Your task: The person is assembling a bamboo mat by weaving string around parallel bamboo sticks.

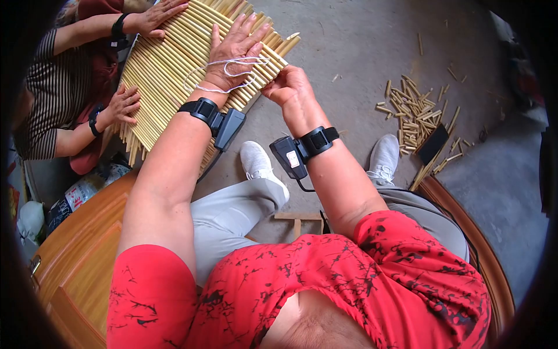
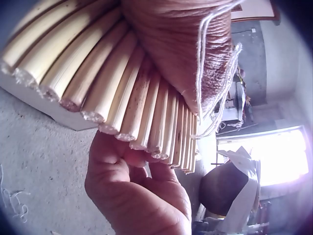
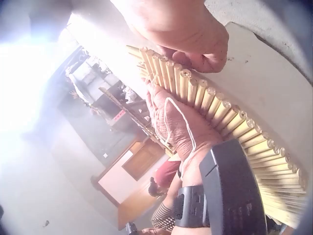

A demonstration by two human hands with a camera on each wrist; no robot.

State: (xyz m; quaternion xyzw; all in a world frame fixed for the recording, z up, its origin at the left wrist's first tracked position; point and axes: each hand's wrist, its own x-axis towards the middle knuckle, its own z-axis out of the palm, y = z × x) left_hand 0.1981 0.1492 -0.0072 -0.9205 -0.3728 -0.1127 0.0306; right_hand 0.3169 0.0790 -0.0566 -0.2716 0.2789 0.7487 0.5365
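A mat of pale, straight stalks [image 1: 174, 70] lies side by side under my left hand [image 1: 232, 52], which presses flat on it with fingers spread. Loops of thin white string [image 1: 235, 72] trail over the back of that hand and wrist. My right hand [image 1: 290, 87] is at the mat's near right edge, against the cut ends. In the left wrist view, the right fingers [image 2: 110, 149] curl up beneath the stalk ends [image 2: 93, 115]; their tips are hidden, so I cannot tell whether they pinch anything. A pale flat board [image 3: 264, 68] shows under the mat in the right wrist view.
Another person's two hands [image 1: 154, 20] rest on the mat's far left side. Short cut stalk pieces [image 1: 415, 110] lie heaped on the concrete floor to the right, beside a dark flat piece [image 1: 433, 144]. A wooden panel [image 1: 87, 232] stands at lower left.
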